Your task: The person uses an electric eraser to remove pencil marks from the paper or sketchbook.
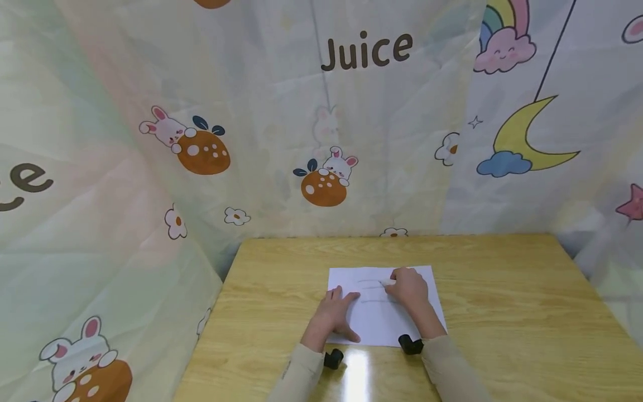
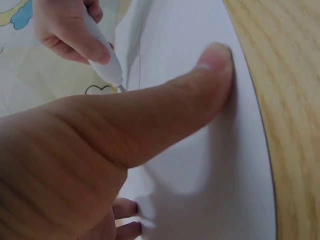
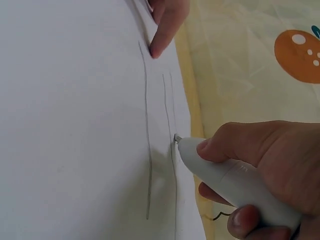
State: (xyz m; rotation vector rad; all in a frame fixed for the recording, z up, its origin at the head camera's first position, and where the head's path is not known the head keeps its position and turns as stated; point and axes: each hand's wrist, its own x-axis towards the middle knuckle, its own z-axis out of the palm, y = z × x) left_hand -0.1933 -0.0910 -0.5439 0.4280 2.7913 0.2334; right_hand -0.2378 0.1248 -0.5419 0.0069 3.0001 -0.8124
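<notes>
A white sheet of paper [image 1: 382, 326] lies on the wooden table with several thin grey lines [image 3: 148, 150] drawn across it. My left hand [image 1: 334, 311] rests on the paper's left part, fingers and thumb spread; its thumb [image 2: 165, 107] lies near the paper's edge in the left wrist view. In my right hand [image 1: 411, 289] I grip a thick white pen-shaped tool [image 3: 230, 182], held between thumb and fingers. Its narrow metallic tip [image 3: 177, 138] is right at one of the upper lines, near the far edge of the sheet.
The wooden table [image 1: 512, 312] extends on both sides of the paper. Behind it hangs a printed curtain [image 1: 392, 111] with rabbits and a moon, and another side of it stands at left. Black wrist devices [image 1: 411, 344] sit at both of my wrists.
</notes>
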